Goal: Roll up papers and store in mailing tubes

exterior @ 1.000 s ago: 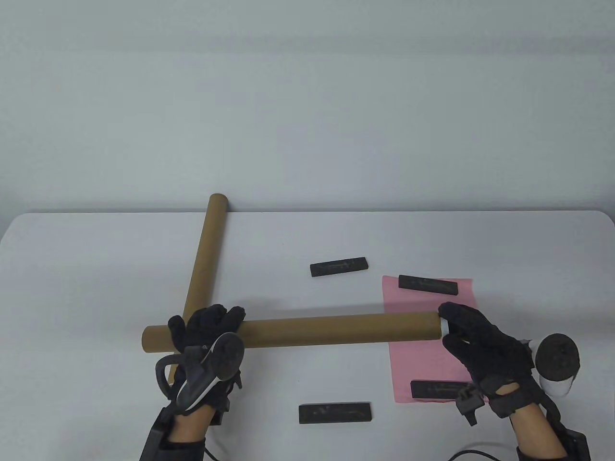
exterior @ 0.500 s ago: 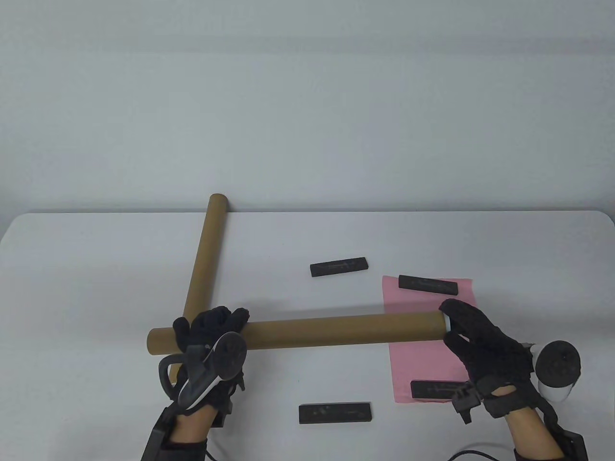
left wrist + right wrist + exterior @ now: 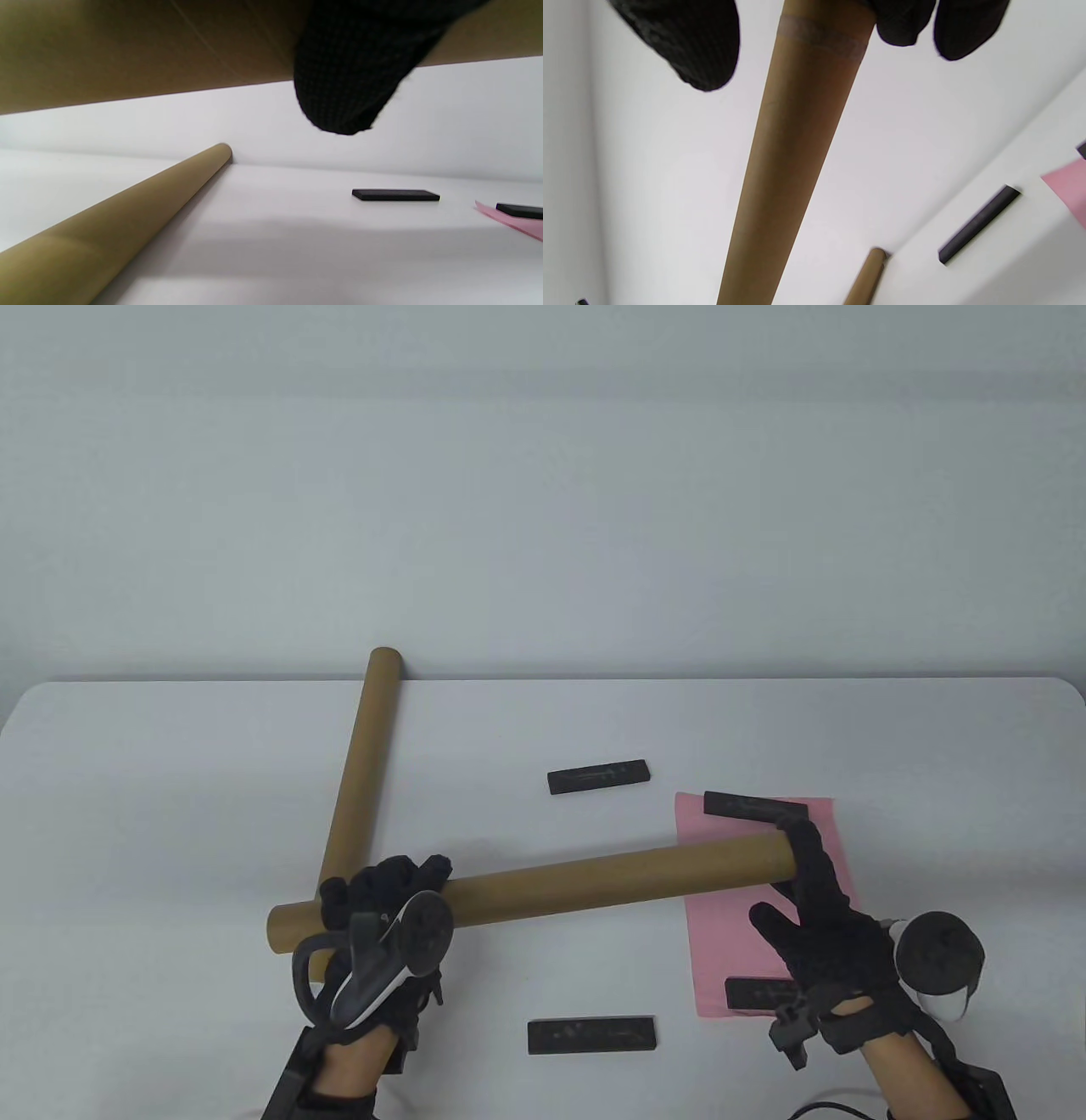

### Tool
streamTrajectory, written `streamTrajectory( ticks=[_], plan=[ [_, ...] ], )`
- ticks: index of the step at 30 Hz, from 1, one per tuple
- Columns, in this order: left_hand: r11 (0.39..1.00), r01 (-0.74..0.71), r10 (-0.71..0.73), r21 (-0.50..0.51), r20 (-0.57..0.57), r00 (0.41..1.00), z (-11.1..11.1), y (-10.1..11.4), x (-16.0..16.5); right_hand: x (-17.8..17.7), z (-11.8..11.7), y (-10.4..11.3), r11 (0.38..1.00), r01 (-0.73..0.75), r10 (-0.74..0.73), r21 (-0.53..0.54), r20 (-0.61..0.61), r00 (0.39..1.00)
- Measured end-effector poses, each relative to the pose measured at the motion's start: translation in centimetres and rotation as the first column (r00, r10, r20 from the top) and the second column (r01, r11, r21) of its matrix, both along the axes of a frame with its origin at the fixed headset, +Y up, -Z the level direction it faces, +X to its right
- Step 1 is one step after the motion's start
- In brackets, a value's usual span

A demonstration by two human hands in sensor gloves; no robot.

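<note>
A long brown mailing tube (image 3: 594, 882) is held above the table, its right end tilted away from me. My left hand (image 3: 386, 882) grips it near its left end; the left wrist view shows the tube (image 3: 127, 46) under one finger (image 3: 348, 63). My right hand (image 3: 785, 882) has its fingers (image 3: 810, 857) pressed over the tube's right end, with the thumb (image 3: 764, 918) spread apart below. In the right wrist view the tube (image 3: 793, 148) runs away from the palm. A pink paper (image 3: 747, 925) lies flat beneath the right end.
A second brown tube (image 3: 361, 780) lies on the table at the left, crossing under the held one. Two black weights (image 3: 755, 808) (image 3: 764, 991) sit on the pink paper. Two more (image 3: 598, 777) (image 3: 591, 1035) lie on the white table.
The held tube's right end has swung away from me, tilting the tube. The white cap at that end is now hidden under my right fingers. My left hand shifted slightly right.
</note>
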State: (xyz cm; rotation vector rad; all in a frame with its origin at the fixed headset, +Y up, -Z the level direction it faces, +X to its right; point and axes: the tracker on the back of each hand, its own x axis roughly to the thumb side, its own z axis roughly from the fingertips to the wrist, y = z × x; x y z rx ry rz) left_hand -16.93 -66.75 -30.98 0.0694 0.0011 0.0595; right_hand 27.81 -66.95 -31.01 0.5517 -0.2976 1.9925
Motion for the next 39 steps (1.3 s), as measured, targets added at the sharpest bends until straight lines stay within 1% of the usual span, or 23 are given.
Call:
streamTrajectory(
  ticks=[2,3,5,6,10,13,14,16,19,23,25,28,31,36,39],
  plan=[
    [0.999,0.018,-0.018,-0.041,0.008,1.000,-0.2,-0.1,0.1,0.4,-0.5,-0.1,0.998,-0.057,0.056,-0.019,-0.013,0.998],
    [0.998,0.022,-0.021,-0.057,0.014,1.000,-0.3,-0.2,0.3,0.7,-0.5,-0.1,0.997,-0.072,0.072,-0.015,0.018,0.997],
    [0.995,0.028,-0.027,-0.092,0.006,1.000,-0.3,-0.4,0.6,1.5,-0.3,0.1,0.998,-0.060,0.057,0.023,0.137,0.989],
    [0.993,0.025,-0.025,-0.113,0.001,1.000,-0.4,-0.4,0.8,1.8,-0.2,0.3,0.998,-0.060,0.053,0.038,0.151,0.987],
    [0.971,-0.002,-0.004,-0.240,-0.026,1.000,-0.9,-0.8,1.2,2.5,0.1,0.7,0.995,-0.069,0.055,0.076,0.181,0.982],
    [0.942,-0.034,0.033,-0.335,-0.008,0.999,-1.6,-1.4,2.0,2.2,0.2,0.8,0.994,-0.076,0.062,0.080,0.165,0.984],
    [0.937,-0.043,0.040,-0.347,-0.016,0.999,-1.8,-1.5,2.2,2.0,0.2,0.9,0.993,-0.085,0.072,0.080,0.155,0.985],
    [0.932,-0.073,0.059,-0.355,-0.050,0.997,-2.6,-1.7,2.6,1.5,0.3,0.9,0.989,-0.123,0.110,0.087,0.137,0.984],
    [0.896,-0.161,0.114,-0.415,-0.136,0.984,-3.7,-2.5,3.1,0.9,0.7,1.1,0.974,-0.192,0.175,0.120,0.136,0.975],
    [0.833,-0.231,0.113,-0.503,-0.253,0.961,-6.0,-3.9,3.2,0.4,0.8,1.0,0.963,-0.236,0.220,0.131,0.126,0.967],
    [0.809,-0.266,0.115,-0.523,-0.304,0.946,-7.0,-4.4,3.1,0.2,0.9,1.0,0.962,-0.241,0.226,0.129,0.118,0.967],
    [0.805,-0.263,0.065,-0.532,-0.361,0.930,-8.4,-5.0,2.8,-0.1,0.8,0.9,0.956,-0.262,0.249,0.128,0.112,0.962],
    [0.786,-0.282,0.041,-0.550,-0.408,0.912,-9.6,-5.5,2.8,-0.4,0.9,0.8,0.951,-0.279,0.266,0.132,0.104,0.958],
    [0.785,-0.270,-0.023,-0.557,-0.463,0.886,-11.3,-6.4,2.9,-0.6,0.9,0.7,0.947,-0.294,0.282,0.129,0.099,0.954],
    [0.781,-0.255,-0.054,-0.570,-0.467,0.883,-12.1,-6.7,3.2,-0.6,0.9,0.6,0.944,-0.302,0.291,0.131,0.098,0.952]
  ],
)
